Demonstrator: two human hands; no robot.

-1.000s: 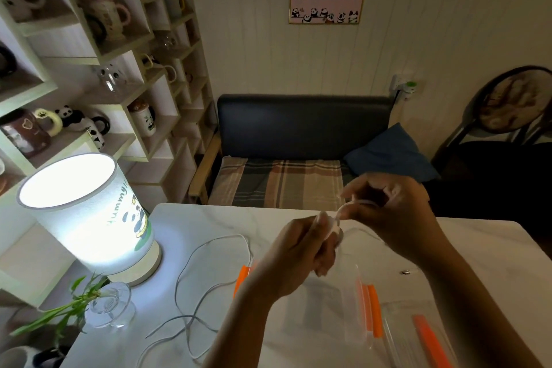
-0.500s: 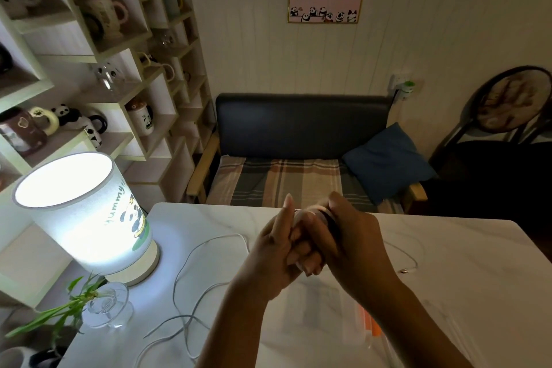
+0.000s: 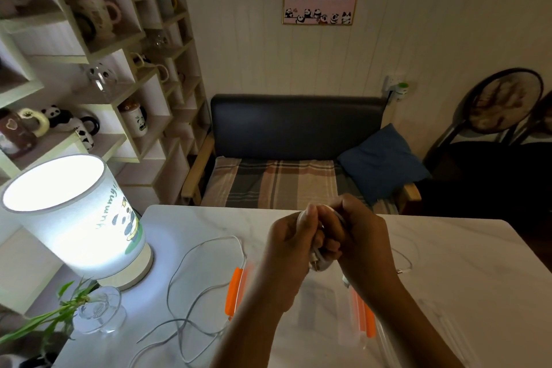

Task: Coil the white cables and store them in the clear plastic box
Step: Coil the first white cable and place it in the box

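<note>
Both hands meet above the white marble table (image 3: pixel 466 272). My left hand (image 3: pixel 294 243) is closed around a small coil of white cable (image 3: pixel 320 261). My right hand (image 3: pixel 363 236) pinches the same cable where it arcs over the fingertips. The cable's free tail (image 3: pixel 404 263) trails on the table to the right, ending in a small plug. A second white cable (image 3: pixel 191 284) lies loose on the table at the left. The clear plastic box (image 3: pixel 325 305) with orange clips sits under my forearms, largely hidden by them.
A lit panda lamp (image 3: pixel 74 218) stands at the table's left, with a glass vase (image 3: pixel 100 311) holding green stems in front of it. Shelves of mugs (image 3: pixel 89 75) line the left wall. A dark sofa (image 3: pixel 295 152) stands beyond the table's far edge.
One second ago my hands were apart with cable stretched between them. They have since closed together and stayed pressed over the coil, shifted slightly right.
</note>
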